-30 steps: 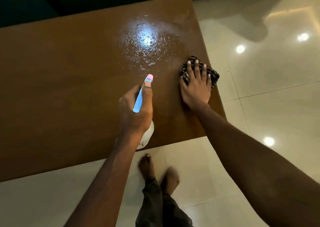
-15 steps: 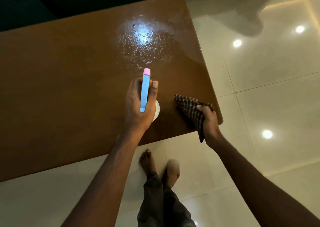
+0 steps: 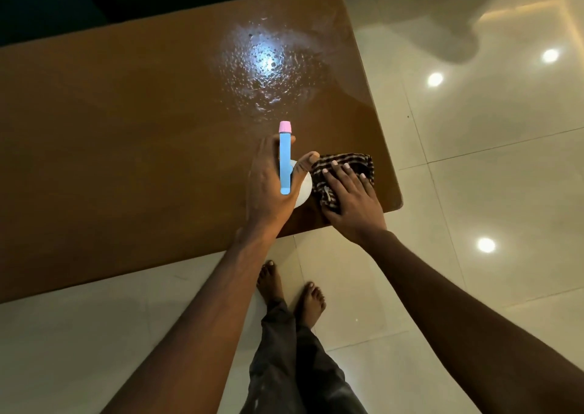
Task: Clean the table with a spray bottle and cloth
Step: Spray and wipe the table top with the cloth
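A brown wooden table [image 3: 126, 148] fills the upper left. A wet patch of spray droplets [image 3: 265, 66] glistens near its far right corner. My left hand [image 3: 268, 186] grips a spray bottle [image 3: 285, 161] with a blue head, pink nozzle and white body, held upright over the table's near right part, nozzle pointing away from me. My right hand [image 3: 350, 199] lies flat, fingers spread, on a dark checked cloth [image 3: 344, 167] pressed onto the table just right of the bottle, near the near right corner.
The table's right edge and rounded near corner [image 3: 395, 202] border a glossy cream tiled floor [image 3: 474, 192] with ceiling light reflections. My bare feet [image 3: 290, 290] stand on the floor below the near edge. A dark area lies beyond the table's far edge.
My right hand, which pulled the cloth back to the table's near edge, has laid it flat on the table again beside the bottle. The left hand with the bottle has barely moved.
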